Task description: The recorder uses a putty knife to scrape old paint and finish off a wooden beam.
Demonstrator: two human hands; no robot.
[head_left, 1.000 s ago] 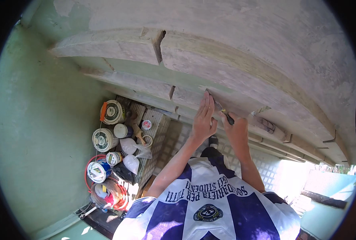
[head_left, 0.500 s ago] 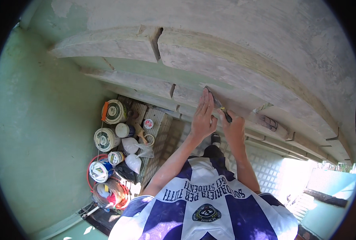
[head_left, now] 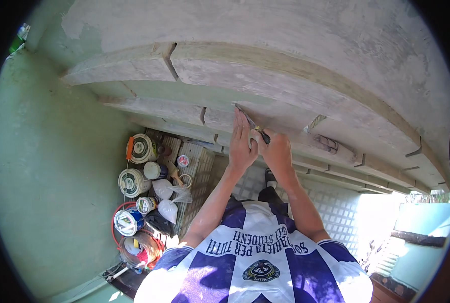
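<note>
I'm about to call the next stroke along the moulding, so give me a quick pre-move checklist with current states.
1. Right hand grips the scraper by its dark handle: ok.
2. Blade tip lies against the pale plaster moulding: ok.
3. Left hand is flat on the moulding beside the blade, fingers close to the edge: not ok.
4. Cracked joint lies just left of the hands: ok, visible.
5. Paint tubs and plastic bags on the floor below-left, apart from the feet: ok.
6. Blade sharpness: cannot tell.
</note>
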